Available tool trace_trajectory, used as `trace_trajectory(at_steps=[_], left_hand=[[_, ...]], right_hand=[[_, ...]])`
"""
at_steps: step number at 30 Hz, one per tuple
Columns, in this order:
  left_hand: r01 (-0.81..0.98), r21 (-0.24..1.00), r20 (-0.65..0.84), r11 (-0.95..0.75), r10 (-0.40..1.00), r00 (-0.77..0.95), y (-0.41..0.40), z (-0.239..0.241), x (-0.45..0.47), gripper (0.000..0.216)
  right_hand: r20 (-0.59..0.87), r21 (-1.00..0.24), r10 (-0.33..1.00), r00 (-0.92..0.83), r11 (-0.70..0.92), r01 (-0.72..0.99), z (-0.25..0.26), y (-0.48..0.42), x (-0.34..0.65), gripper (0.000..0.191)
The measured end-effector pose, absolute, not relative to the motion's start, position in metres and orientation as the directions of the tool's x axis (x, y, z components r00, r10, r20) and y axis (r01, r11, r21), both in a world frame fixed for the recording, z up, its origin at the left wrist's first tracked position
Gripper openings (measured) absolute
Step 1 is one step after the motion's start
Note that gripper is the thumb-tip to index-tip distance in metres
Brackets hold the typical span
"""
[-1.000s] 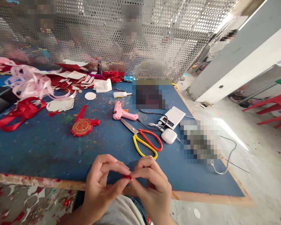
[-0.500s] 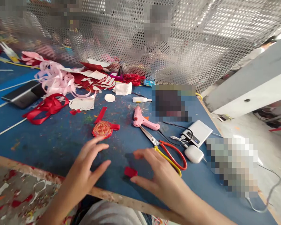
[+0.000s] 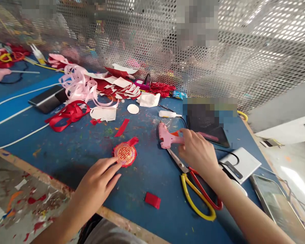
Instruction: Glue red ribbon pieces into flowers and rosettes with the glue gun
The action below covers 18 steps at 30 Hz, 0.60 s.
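A round red ribbon rosette (image 3: 124,154) with a gold-patterned centre lies on the blue tabletop (image 3: 139,179). The fingertips of my left hand (image 3: 98,179) rest on its near edge, fingers stretched out and thumb apart. My right hand (image 3: 199,152) is closed around the handle of a pink hot glue gun (image 3: 165,135), whose nozzle points away to the far left. Just below that hand lie scissors (image 3: 185,176) with one yellow and one red handle loop. A small folded red ribbon piece (image 3: 152,200) sits near the table's front edge, and a short red strip (image 3: 122,127) lies beyond the rosette.
Pink ribbon (image 3: 78,83), red ribbon (image 3: 68,115) and paper scraps (image 3: 117,83) are heaped at the back left, beside a dark box-like device (image 3: 47,99). A white glue bottle (image 3: 169,114), a white power bank (image 3: 241,164) and a phone (image 3: 277,200) lie on the right. Perforated metal (image 3: 152,40) stands behind.
My right hand has moved from beside the small red piece to the glue gun and gripped it. My left hand now touches the rosette, which has turned slightly. The camera view has shifted.
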<state>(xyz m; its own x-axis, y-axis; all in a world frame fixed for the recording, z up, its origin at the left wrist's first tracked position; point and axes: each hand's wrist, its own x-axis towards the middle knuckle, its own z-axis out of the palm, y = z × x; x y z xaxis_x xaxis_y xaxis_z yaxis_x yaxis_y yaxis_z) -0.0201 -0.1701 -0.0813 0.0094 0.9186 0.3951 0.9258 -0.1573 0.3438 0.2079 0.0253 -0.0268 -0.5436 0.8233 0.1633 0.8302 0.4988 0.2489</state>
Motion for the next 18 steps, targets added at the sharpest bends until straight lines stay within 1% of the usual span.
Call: trace_trajectory(at_steps=[2, 4, 5, 7, 9, 10, 13, 15, 18], left_hand=[[0.928, 0.336, 0.384, -0.162, 0.923, 0.022, -0.169, -0.078, -0.021, 0.026], [0.94, 0.31, 0.357, -0.142, 0.934, 0.023, -0.163, -0.076, -0.023, 0.033], [0.945, 0.299, 0.339, -0.132, 0.941, 0.025, -0.159, -0.076, -0.025, 0.037], [0.941, 0.309, 0.303, -0.135, 0.952, 0.037, -0.151, -0.076, -0.026, 0.042], [0.92, 0.358, 0.285, -0.158, 0.957, 0.054, -0.146, -0.077, -0.027, 0.044], [0.908, 0.382, 0.288, -0.17, 0.956, 0.057, -0.145, -0.078, -0.027, 0.044], [0.881, 0.43, 0.316, -0.196, 0.947, 0.056, -0.153, -0.076, -0.024, 0.041], [0.868, 0.452, 0.326, -0.206, 0.944, 0.054, -0.164, -0.075, -0.021, 0.041], [0.841, 0.492, 0.333, -0.225, 0.941, 0.057, -0.181, -0.075, -0.015, 0.041]], right_hand=[[0.194, 0.217, 0.79, -0.581, 0.543, 0.811, -0.024, 0.025, 0.213, 0.048], [0.207, 0.113, 0.737, -0.643, 0.635, 0.764, -0.021, 0.024, 0.218, 0.047], [0.214, 0.027, 0.709, -0.672, 0.683, 0.73, -0.019, 0.023, 0.219, 0.042], [0.217, -0.183, 0.678, -0.702, 0.735, 0.653, -0.015, 0.02, 0.22, 0.03], [0.188, -0.368, 0.679, -0.709, 0.718, 0.59, -0.011, 0.015, 0.22, 0.019], [0.174, -0.433, 0.678, -0.715, 0.704, 0.562, -0.01, 0.012, 0.219, 0.016], [0.175, -0.547, 0.628, -0.758, 0.702, 0.456, -0.008, 0.002, 0.219, 0.009], [0.185, -0.603, 0.606, -0.773, 0.691, 0.398, -0.009, -0.007, 0.219, 0.009], [0.145, -0.668, 0.632, -0.761, 0.63, 0.396, -0.014, -0.021, 0.219, 0.011]])
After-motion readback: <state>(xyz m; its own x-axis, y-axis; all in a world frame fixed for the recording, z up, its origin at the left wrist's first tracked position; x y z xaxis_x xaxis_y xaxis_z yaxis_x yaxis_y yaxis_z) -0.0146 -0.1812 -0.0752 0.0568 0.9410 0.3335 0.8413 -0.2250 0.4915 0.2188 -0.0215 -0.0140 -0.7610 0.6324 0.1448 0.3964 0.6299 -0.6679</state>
